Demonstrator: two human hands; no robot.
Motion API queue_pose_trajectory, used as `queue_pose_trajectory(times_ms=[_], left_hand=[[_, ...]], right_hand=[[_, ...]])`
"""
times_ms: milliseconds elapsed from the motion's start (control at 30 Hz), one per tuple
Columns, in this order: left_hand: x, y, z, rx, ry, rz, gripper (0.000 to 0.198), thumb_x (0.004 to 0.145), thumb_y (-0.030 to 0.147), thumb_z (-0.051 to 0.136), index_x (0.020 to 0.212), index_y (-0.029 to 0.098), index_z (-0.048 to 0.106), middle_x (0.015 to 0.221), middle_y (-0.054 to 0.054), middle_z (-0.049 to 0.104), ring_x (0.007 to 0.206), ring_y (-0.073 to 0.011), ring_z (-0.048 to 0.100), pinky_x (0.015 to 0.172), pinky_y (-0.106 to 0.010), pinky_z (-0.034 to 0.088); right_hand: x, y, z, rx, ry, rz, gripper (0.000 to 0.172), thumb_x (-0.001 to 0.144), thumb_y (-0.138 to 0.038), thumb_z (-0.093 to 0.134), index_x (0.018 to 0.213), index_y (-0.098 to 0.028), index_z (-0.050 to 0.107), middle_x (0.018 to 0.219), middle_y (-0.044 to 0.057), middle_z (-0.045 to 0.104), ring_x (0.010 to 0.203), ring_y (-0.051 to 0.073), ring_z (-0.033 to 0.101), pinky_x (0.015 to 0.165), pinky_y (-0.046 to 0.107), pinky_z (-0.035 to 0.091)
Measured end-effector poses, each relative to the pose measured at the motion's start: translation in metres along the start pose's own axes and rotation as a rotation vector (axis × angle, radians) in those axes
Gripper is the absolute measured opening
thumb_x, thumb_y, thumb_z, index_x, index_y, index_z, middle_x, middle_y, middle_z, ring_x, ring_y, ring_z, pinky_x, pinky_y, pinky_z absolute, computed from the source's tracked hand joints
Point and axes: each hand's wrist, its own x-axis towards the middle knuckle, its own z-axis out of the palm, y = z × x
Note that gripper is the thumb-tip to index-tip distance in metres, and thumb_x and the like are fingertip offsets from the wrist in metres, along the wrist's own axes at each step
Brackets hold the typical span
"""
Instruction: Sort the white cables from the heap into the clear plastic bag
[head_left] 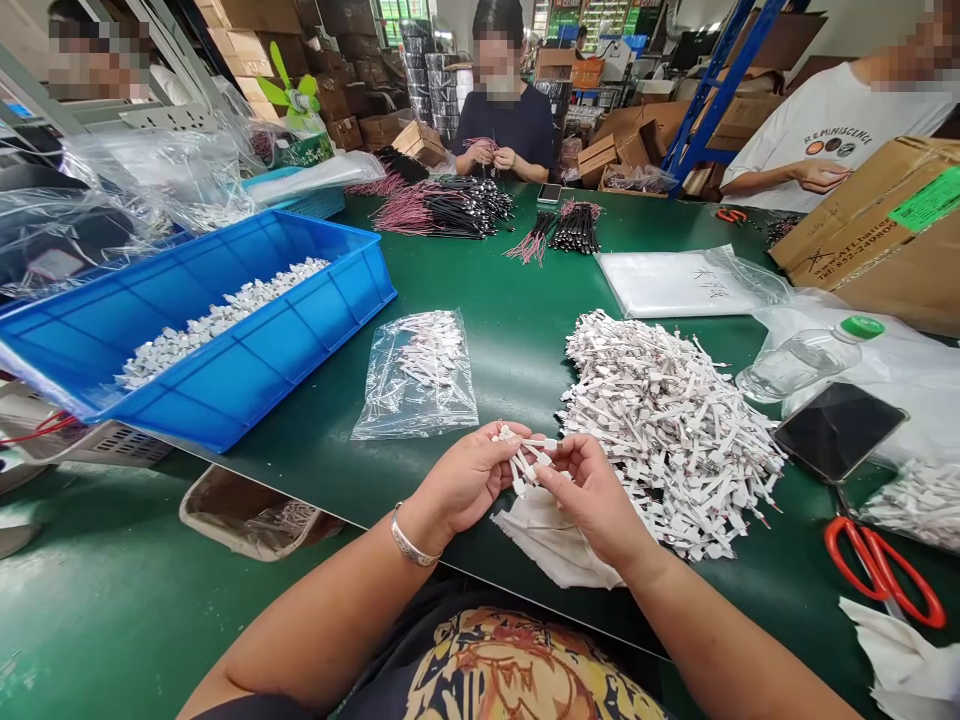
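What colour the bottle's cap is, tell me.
The cap is green; it shows best in the head view.

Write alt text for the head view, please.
A left hand and right hand hold white connectors above a green table. A white heap lies right; a bag and blue bin are left. Opposite, a person holds wires.

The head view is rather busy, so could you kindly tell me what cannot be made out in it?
In the head view:
- How many white connector leads are held: the left hand and right hand cover parts of them.
- The lower layers of the lead pile: buried under the top ones.
- The cardboard box's right end: cut off by the picture edge.
- The marks on the clear bags: too small to read.
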Motion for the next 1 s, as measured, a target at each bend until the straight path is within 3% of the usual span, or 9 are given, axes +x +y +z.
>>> queue_pose_trajectory(times_ms=[100, 200, 433, 567, 633, 700, 767, 867, 1000], left_hand=[[-0.003, -0.001, 0.004, 0.044, -0.016, -0.014, 0.014, 0.078, 0.018, 0.062, 0.091, 0.013, 0.061, 0.091, -0.009, 0.066, 0.079, -0.0144, 0.062, 0.073, -0.025, 0.046], [-0.004, -0.003, 0.007, 0.084, -0.041, -0.047, 0.013, 0.078, 0.019, 0.061, 0.09, 0.013, 0.062, 0.089, -0.008, 0.066, 0.077, -0.0135, 0.061, 0.073, -0.024, 0.045], [-0.004, -0.005, 0.005, 0.02, -0.052, -0.113, 0.014, 0.078, 0.016, 0.06, 0.09, 0.011, 0.065, 0.076, -0.004, 0.062, 0.06, -0.0072, 0.055, 0.057, -0.018, 0.041], [-0.006, -0.006, 0.005, -0.008, -0.043, -0.129, 0.015, 0.077, 0.016, 0.059, 0.091, 0.012, 0.064, 0.082, -0.007, 0.065, 0.068, -0.0115, 0.06, 0.064, -0.022, 0.045], [-0.008, -0.005, 0.005, 0.014, -0.018, -0.113, 0.015, 0.078, 0.017, 0.059, 0.091, 0.012, 0.064, 0.092, -0.01, 0.066, 0.078, -0.0153, 0.063, 0.071, -0.025, 0.047], [-0.01, -0.004, 0.005, 0.031, -0.003, -0.094, 0.015, 0.078, 0.018, 0.06, 0.091, 0.012, 0.063, 0.099, -0.012, 0.066, 0.084, -0.0173, 0.063, 0.076, -0.027, 0.047], [-0.011, -0.002, 0.004, 0.036, 0.01, -0.064, 0.015, 0.078, 0.019, 0.061, 0.091, 0.013, 0.063, 0.102, -0.012, 0.066, 0.088, -0.0179, 0.063, 0.078, -0.027, 0.047], [-0.012, 0.0, 0.002, 0.052, 0.037, 0.001, 0.016, 0.078, 0.02, 0.062, 0.092, 0.014, 0.063, 0.102, -0.011, 0.066, 0.087, -0.0169, 0.063, 0.077, -0.026, 0.047], [-0.013, 0.001, 0.001, 0.112, 0.046, 0.059, 0.018, 0.079, 0.023, 0.062, 0.094, 0.014, 0.063, 0.103, -0.01, 0.066, 0.087, -0.0169, 0.062, 0.078, -0.027, 0.045]], right_hand=[[0.001, -0.002, -0.006, -0.255, 0.078, -0.281, 0.05, 0.076, -0.035, 0.066, 0.117, -0.027, 0.039, 0.119, 0.007, 0.048, 0.104, 0.021, 0.05, 0.071, 0.03, 0.048], [0.004, -0.002, -0.012, -0.524, 0.04, -0.522, 0.063, 0.078, -0.03, 0.064, 0.132, -0.029, 0.03, 0.133, 0.009, 0.039, 0.116, 0.024, 0.043, 0.082, 0.036, 0.046], [0.005, 0.003, -0.01, -0.563, 0.09, -0.685, 0.056, 0.083, -0.028, 0.058, 0.133, -0.03, 0.032, 0.135, 0.009, 0.039, 0.121, 0.025, 0.041, 0.083, 0.038, 0.048], [0.001, -0.001, -0.009, -0.34, 0.213, -0.541, 0.035, 0.09, -0.03, 0.044, 0.125, -0.025, 0.042, 0.128, 0.01, 0.046, 0.114, 0.024, 0.047, 0.083, 0.039, 0.047], [0.001, -0.004, -0.013, -0.224, 0.26, -0.418, 0.025, 0.093, -0.035, 0.038, 0.107, -0.023, 0.054, 0.115, 0.009, 0.054, 0.101, 0.022, 0.053, 0.078, 0.036, 0.047], [0.002, -0.006, -0.018, -0.139, 0.259, -0.3, 0.029, 0.092, -0.04, 0.037, 0.084, -0.021, 0.057, 0.096, 0.007, 0.059, 0.082, 0.018, 0.056, 0.068, 0.032, 0.046], [0.002, -0.007, -0.021, -0.058, 0.208, -0.167, 0.032, 0.09, -0.044, 0.041, 0.074, -0.021, 0.054, 0.08, 0.004, 0.058, 0.066, 0.014, 0.052, 0.058, 0.028, 0.043], [-0.001, -0.009, -0.019, 0.032, 0.083, 0.009, 0.026, 0.082, -0.046, 0.055, 0.076, -0.021, 0.052, 0.068, 0.0, 0.054, 0.06, 0.012, 0.049, 0.049, 0.023, 0.037], [-0.007, -0.012, -0.01, 0.043, -0.124, 0.116, 0.024, 0.078, -0.042, 0.062, 0.079, -0.019, 0.057, 0.071, 0.0, 0.056, 0.061, 0.01, 0.046, 0.05, 0.02, 0.038]])
